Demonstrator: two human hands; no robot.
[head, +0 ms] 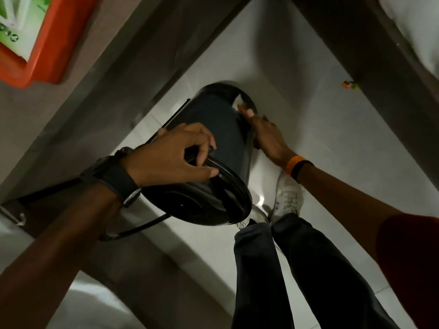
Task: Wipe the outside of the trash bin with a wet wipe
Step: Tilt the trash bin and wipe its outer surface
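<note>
Tilting toward the camera, the black trash bin point(213, 129) hangs just above the pale tiled floor point(332, 143), between a grey counter point(71, 103) and the person's legs. The left hand point(171, 155) grips the bin at its lidded top end, fingers point(202, 150) curled tight around the rim beside the loose wire handle point(133, 230). The right hand point(266, 134) lies flat along the bin's far side near its base, its fingers pressing a small white wet wipe point(237, 102) against the dark wall.

The main risk seems to be the grip at the rim: the bin's weight rests on a few fingers, so a firm push from the wiping hand could twist it loose and drop it on the floor or onto the white shoe point(287, 198) just below. The wipe is bunched small and could slip out from under the fingertips, leaving bare skin rubbing the surface. An orange tray point(35, 65) sits on the counter, well apart from the work.
</note>
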